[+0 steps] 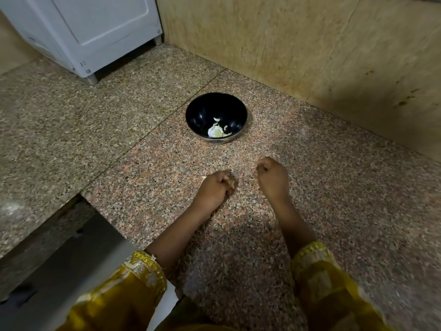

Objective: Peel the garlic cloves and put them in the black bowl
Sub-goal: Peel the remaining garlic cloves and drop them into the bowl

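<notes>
The black bowl (216,108) stands on the speckled granite counter (119,139), just beyond both hands. Inside it lie a few pale garlic cloves and bits of skin (218,131). My left hand (214,187) hovers low over the counter, its fingers curled around garlic pieces (230,183) that are mostly hidden. My right hand (272,175) is beside it to the right, fingers curled into a loose fist; whether it holds anything is hidden.
A white appliance (95,32) stands at the back left of the counter. A beige stone wall (310,56) runs behind and to the right. At the lower left the counter drops to a steel sink (59,271).
</notes>
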